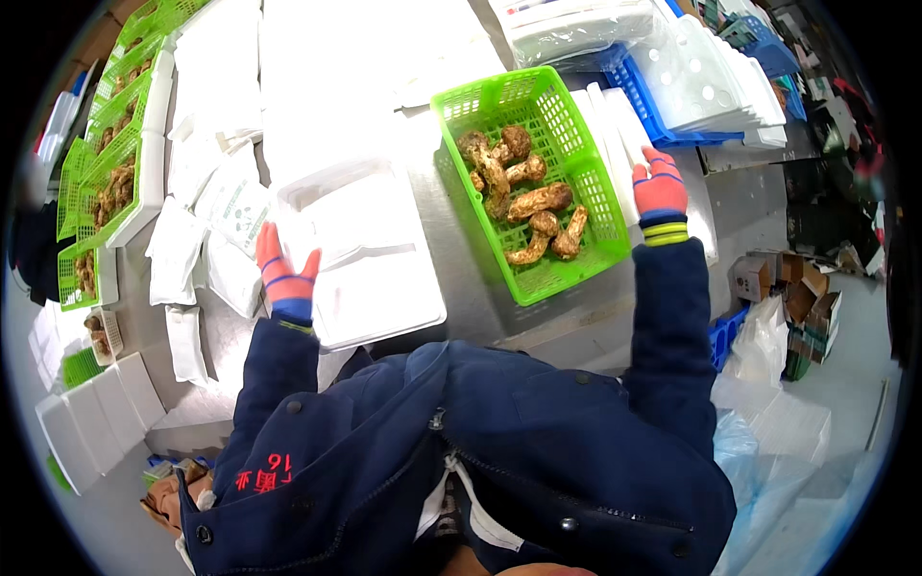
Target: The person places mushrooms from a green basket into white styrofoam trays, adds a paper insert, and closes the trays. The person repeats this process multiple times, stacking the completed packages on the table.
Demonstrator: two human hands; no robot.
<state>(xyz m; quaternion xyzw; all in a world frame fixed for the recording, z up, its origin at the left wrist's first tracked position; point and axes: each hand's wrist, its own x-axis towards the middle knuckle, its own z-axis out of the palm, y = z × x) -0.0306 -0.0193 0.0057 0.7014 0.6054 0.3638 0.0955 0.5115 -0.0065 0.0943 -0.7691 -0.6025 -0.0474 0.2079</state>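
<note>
My left hand (286, 270), in a pink glove with blue stripes, is at the left edge of a white foam box (382, 295), fingers apart and holding nothing visible. Inside the box lies white sheet material (353, 216). White printed packs (234, 209) lie just left of that hand. My right hand (659, 183), gloved alike, rests at a stack of white foam pieces (612, 144); whether it grips one I cannot tell. Between the hands stands a bright green plastic basket (529, 295), tilted in view, with several brown-capped mushrooms (540, 201) in it.
Green baskets of mushrooms (115, 194) line the table's left side on white foam boxes. At the upper right, white foam lids (691, 79) sit in a blue crate (641, 101). Cardboard boxes (803, 288) and plastic bags (756, 345) are on the floor at right.
</note>
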